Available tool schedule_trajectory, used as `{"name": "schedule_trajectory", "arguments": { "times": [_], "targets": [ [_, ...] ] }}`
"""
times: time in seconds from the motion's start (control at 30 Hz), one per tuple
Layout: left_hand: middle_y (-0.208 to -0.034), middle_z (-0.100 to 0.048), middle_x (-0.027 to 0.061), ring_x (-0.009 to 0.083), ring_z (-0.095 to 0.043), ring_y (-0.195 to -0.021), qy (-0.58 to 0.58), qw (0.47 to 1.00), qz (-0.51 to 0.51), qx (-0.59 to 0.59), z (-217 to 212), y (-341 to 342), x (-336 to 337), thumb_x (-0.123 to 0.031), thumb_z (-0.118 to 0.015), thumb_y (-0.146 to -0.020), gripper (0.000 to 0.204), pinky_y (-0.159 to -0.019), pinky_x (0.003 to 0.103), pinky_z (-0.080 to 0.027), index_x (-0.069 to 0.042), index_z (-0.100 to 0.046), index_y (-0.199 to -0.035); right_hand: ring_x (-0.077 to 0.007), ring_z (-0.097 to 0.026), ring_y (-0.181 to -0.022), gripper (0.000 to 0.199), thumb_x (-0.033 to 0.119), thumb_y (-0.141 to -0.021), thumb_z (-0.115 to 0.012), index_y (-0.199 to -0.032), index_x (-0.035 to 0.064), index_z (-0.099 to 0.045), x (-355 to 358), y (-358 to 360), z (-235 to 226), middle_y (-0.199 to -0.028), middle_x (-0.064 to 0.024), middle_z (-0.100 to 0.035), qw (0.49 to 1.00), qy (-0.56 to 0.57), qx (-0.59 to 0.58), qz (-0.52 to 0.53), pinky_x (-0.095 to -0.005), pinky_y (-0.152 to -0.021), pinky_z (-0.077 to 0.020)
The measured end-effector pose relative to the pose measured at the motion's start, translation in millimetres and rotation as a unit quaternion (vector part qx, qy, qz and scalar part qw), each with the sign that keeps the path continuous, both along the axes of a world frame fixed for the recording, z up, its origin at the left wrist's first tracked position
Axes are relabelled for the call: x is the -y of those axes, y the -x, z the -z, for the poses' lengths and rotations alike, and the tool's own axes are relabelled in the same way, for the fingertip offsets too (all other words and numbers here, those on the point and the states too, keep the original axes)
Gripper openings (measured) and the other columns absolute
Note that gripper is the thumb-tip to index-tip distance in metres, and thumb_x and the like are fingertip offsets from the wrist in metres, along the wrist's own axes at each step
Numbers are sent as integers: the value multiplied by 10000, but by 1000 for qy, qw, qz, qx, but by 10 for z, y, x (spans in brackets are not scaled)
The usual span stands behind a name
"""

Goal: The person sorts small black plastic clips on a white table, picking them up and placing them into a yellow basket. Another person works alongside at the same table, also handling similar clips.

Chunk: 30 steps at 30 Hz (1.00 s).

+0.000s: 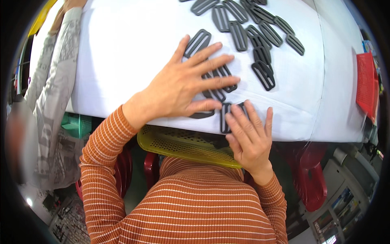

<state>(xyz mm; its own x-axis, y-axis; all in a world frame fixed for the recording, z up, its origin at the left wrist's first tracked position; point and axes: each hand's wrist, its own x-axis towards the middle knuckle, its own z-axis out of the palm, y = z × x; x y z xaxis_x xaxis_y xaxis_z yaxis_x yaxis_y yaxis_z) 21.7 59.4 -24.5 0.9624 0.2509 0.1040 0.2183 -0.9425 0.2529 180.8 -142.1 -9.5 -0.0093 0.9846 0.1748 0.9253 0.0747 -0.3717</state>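
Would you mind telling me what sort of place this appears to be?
Probably a small workshop sorting bench: many dark grey plastic slotted buckles lie on a white-covered table, a yellow perforated plastic basket sits under its edge, and another person's grey patterned sleeve rests alongside.

Beside me a person's grey patterned sleeve [53, 81] lies along the worktop's left edge, a red basket [367, 83] at its right, red stools [313, 179] below.
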Motion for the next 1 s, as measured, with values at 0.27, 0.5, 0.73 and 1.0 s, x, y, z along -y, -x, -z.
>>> {"name": "schedule_trajectory", "arguments": {
  "times": [0.27,0.5,0.73,1.0],
  "targets": [
    [-1536,-401,114,357,-245,-1478,144,972,-122,142,25,-28,48,-263,-557,-964,499,-1179,568,-173,-149,-492,-1446,-283,-596,-1164,271,198,-943,-594,-1158,78,-707,1,-423,-43,-1191,-72,-676,992,-89,-37,80,-516,-1135,-292],
    [-1411,-551,52,296,-392,-1417,90,972,-184,119,-72,-47,293,-124,-657,-872,360,-1146,665,-105,-117,-674,-1232,-278,-564,-1232,314,220,-963,-569,-1215,61,-668,-284,-492,-87,-1194,-66,-687,998,-27,-36,39,-529,-1170,-223],
    [-1394,-567,-55,209,-435,-1387,28,984,-178,11,-99,-115,542,-226,-672,-865,413,-1121,731,42,-167,-659,-1274,-277,-475,-1352,493,358,-1011,-480,-1398,54,-504,-459,-376,-58,-1279,-66,-655,998,48,-40,-11,-557,-1191,-145],
    [-1375,-572,-42,183,-480,-1348,9,984,-179,-17,-127,-172,501,-196,-660,-857,406,-1116,752,-49,-131,-667,-1258,-253,-474,-1357,505,306,-979,-535,-1400,31,-496,-939,-391,-3,-1306,-57,-639,996,63,29,-50,-531,-1188,-162]
  ]
}}
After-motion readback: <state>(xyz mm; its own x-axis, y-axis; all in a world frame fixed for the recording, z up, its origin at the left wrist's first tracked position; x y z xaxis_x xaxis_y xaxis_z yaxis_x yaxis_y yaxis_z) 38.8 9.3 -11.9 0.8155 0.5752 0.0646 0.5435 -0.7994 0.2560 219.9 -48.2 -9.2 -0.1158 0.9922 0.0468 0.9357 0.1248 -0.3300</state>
